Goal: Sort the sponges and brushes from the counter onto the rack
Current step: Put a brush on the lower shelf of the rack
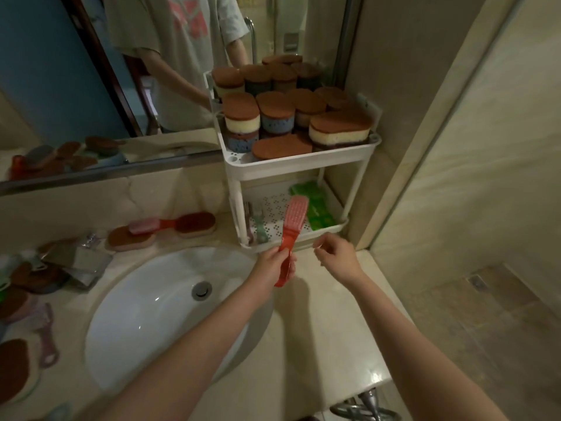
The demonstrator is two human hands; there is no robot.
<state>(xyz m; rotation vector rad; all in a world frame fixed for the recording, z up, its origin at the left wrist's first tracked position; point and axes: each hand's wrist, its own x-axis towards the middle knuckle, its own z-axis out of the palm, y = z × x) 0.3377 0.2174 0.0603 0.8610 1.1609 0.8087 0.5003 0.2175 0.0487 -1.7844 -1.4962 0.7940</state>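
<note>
Left hand (274, 264) has its fingers wrapped round the handle of the red brush (293, 217), gripping low down near the tail end. The brush's long axis runs up and away from the hand, and the pinkish bristle head is already poking over the front lip of the rack's lower shelf (273, 208). So the slot is dead ahead of the grip, and I'd say it's mostly a push forward and a let-go.

Right hand (334, 253) hovers just beside it with fingers loosely curled. I can't see anything in it. It's nearer the rack's front right corner but isn't touching anything.

Room-wise, there's a bare strip of perforated floor on the lower shelf. It lies between the green pieces (317, 211) on the right and a pale green brush (260, 227) on the left. The red brush is lined up with that gap. The top tier (291, 165) is crammed with brown-topped sponges (273, 110), so it needs to go in low, under that rim.

Plenty more is waiting on the counter (328, 329), behind and left of the sink (145, 314).
</note>
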